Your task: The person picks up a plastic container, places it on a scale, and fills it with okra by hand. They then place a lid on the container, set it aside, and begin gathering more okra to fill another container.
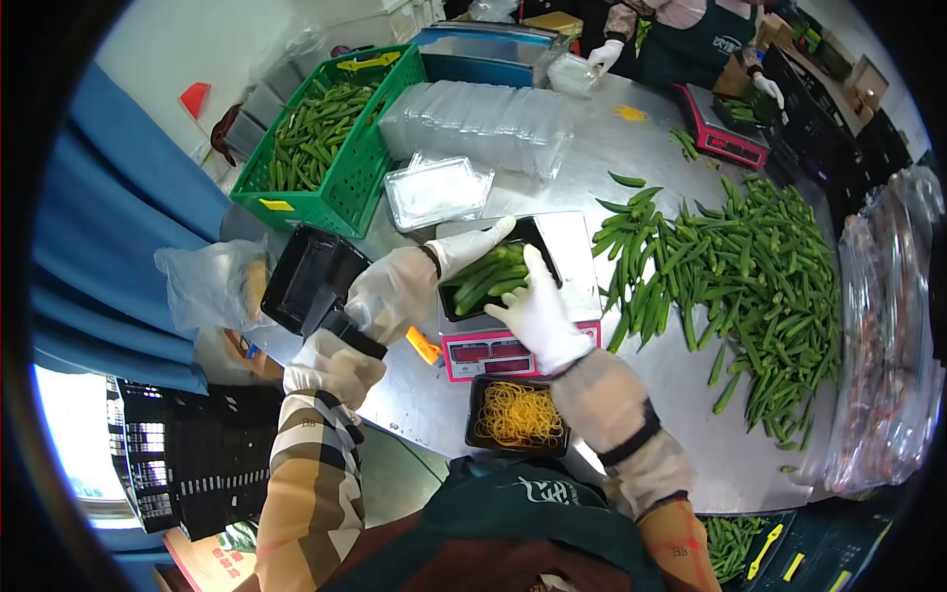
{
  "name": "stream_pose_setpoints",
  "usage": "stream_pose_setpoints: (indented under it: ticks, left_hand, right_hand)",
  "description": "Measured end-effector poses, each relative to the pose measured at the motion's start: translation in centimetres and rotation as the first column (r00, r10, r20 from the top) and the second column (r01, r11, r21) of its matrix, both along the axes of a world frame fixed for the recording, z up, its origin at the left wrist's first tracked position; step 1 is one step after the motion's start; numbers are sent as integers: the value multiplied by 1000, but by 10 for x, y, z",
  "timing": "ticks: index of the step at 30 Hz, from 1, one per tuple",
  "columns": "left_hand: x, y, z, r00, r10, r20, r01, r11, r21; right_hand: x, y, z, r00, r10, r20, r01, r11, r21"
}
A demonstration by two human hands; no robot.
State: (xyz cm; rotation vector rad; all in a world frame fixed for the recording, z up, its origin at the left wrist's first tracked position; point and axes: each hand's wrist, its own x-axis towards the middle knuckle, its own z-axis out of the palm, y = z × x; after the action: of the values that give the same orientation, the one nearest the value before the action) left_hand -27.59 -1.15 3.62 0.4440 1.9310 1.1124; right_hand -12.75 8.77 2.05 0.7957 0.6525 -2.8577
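A black tray [530, 231] with green okra [485, 279] in it rests on a red-and-white digital scale [462, 367]. Both my hands wear white gloves. My left hand [472, 249] reaches over the tray's left side, its fingers stretched along the okra toward the far rim. On the opposite side my right hand [541, 314] has its fingers spread, the tips at the okra and the tray's right edge. In front of the scale, yellow rubber bands [520, 412] fill a second black tray [475, 434]. Empty black trays [308, 271] stand left of my left forearm.
Loose okra [735, 286] is heaped on the metal table's right side. At the back left are a green crate [370, 183] of okra and clear plastic containers [473, 123]. An orange tool [423, 345] lies beside the scale. A co-worker [695, 44] stands across by another scale [725, 138].
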Motion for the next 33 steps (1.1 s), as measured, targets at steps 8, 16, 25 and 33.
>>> stream_pose_setpoints:
  ticks: [8, 16, 25, 33]
  left_hand:
    - [14, -111, 33, 863, 500, 75, -491, 793, 361]
    - [29, -245, -27, 554, 830, -65, -787, 547, 285]
    - [-44, -146, -78, 544, 614, -572, -427, 789, 442]
    - [-107, -92, -117, 250, -213, -945, -352, 889, -294]
  right_hand:
    - [149, 119, -34, 993, -11, -117, 34, 979, 201]
    - [324, 136, -155, 793, -335, 509, 94, 892, 442]
    - [304, 108, -172, 712, -516, 476, -26, 659, 752]
    - [303, 104, -171, 681, -544, 491, -80, 611, 787]
